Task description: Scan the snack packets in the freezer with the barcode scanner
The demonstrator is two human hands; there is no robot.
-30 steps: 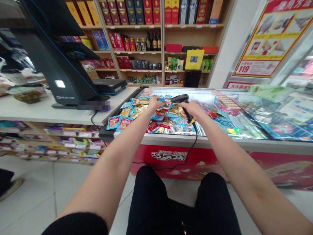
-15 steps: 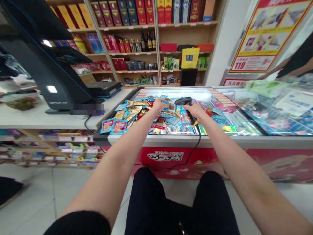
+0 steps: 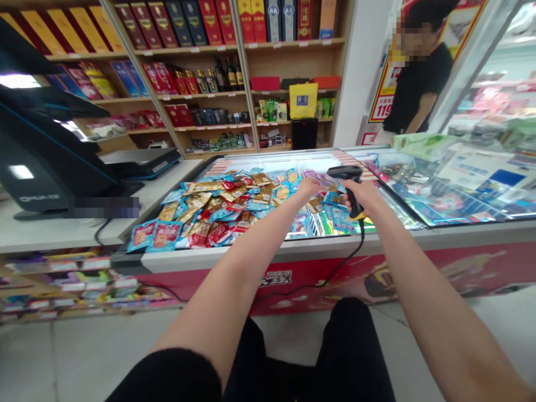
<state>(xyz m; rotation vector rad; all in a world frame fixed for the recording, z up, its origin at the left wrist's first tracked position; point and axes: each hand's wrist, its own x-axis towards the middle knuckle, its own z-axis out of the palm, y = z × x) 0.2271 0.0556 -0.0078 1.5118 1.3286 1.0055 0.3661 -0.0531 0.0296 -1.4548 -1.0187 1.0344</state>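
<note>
We record blue, gold and red packets (image 3: 218, 215) at eleven o'clock and a black scanner (image 3: 349, 178) with a yellow collar at one. We note a red freezer panel (image 3: 419, 268) at two, a black terminal (image 3: 42, 162) with blue trim at ten, and red, gold and navy boxes (image 3: 184, 17) at twelve.

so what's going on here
A person at a shop freezer holds a black barcode scanner in the right hand, with its cord hanging over the freezer's front. The left hand is at a heap of snack packets in the freezer. Another person stands beyond it.
</note>
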